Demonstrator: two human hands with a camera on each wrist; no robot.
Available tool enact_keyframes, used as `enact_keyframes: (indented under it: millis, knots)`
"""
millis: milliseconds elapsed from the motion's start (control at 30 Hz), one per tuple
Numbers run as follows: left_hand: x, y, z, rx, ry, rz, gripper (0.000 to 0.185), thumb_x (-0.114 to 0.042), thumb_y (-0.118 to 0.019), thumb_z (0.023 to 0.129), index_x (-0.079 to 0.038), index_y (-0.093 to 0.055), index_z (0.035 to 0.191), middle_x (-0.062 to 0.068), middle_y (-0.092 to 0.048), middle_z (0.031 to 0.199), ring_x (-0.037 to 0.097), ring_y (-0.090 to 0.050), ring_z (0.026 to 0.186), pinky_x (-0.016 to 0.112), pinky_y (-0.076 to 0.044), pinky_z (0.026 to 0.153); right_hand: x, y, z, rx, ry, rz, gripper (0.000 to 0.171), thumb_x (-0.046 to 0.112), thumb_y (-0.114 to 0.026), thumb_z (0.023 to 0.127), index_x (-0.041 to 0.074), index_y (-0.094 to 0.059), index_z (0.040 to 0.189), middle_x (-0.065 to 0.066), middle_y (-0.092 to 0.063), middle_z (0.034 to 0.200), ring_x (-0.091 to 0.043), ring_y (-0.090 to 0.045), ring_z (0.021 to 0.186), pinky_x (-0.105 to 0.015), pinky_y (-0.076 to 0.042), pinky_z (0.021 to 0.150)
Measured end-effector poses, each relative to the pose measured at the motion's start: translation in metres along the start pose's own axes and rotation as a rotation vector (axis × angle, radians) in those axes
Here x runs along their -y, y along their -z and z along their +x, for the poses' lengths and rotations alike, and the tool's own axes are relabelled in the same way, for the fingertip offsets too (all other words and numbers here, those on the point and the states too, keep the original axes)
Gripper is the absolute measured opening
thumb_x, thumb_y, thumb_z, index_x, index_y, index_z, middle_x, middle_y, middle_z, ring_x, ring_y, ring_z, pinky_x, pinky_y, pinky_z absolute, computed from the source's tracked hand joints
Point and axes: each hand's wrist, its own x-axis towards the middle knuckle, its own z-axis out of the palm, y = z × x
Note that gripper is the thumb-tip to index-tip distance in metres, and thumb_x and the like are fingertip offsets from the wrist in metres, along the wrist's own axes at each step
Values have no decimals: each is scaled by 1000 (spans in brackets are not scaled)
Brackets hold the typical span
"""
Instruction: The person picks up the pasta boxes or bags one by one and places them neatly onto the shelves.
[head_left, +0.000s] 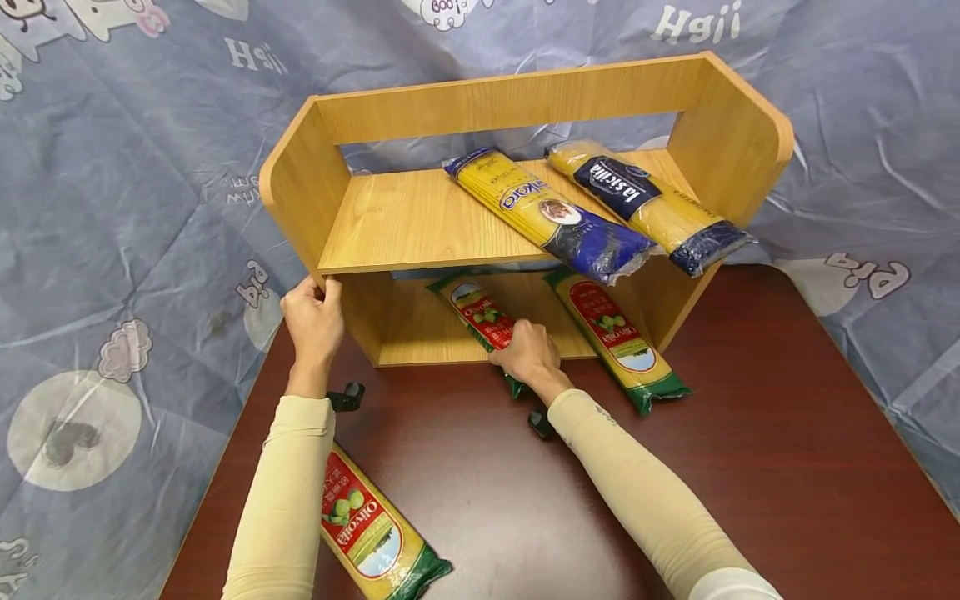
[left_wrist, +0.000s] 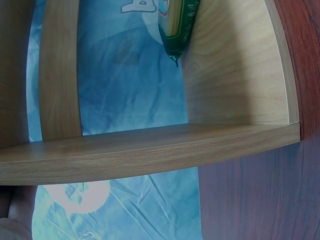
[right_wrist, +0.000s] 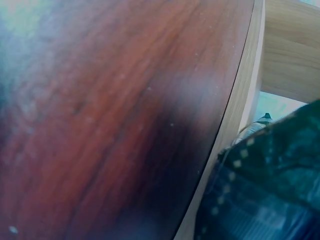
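Note:
A two-tier wooden shelf stands at the back of the table. My left hand grips its left side panel just below the upper board; in the left wrist view part of the hand shows beside that panel. On the lower board my right hand holds the near part of a red, yellow and green spaghetti packet, whose far end points into the shelf. Its dark green end fills the lower right of the right wrist view. To the right, a matching spaghetti packet sticks out past the lower board's front edge.
Two more pasta packets, one yellow and blue and one with a dark label, lie slanted on the upper board, overhanging its front. Another Olivoilà packet rests on the dark table beside my left forearm. A patterned cloth hangs behind.

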Motion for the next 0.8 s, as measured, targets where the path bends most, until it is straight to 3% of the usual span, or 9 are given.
enact_keyframes:
  millis: [233,467,800]
  knots:
    - [3,5,1,38,28,8,25,-3,-60,89,-3,-61,64,0,-48,54,3,-38,48,21,-26,45,-1,-3,-2,-33,9,51,51,38,-87,70,5,-63,100,-10,-64,87,-27,-62,74,-42,-51,62]
    - [5,6,1,38,33,19,26,-5,-58,88,-5,-58,62,-2,-45,51,8,-38,47,21,-24,44,-4,-7,-4,-44,57,60,54,39,-86,69,3,-61,102,-12,-61,90,-28,-62,79,-42,-53,67]
    - [2,4,2,45,45,8,27,-6,-59,89,-4,-57,62,-1,-44,50,11,-36,46,22,-22,43,-7,-11,-8,-75,78,-55,82,59,-87,64,-4,-61,109,-21,-60,106,-41,-57,104,-51,-47,93]
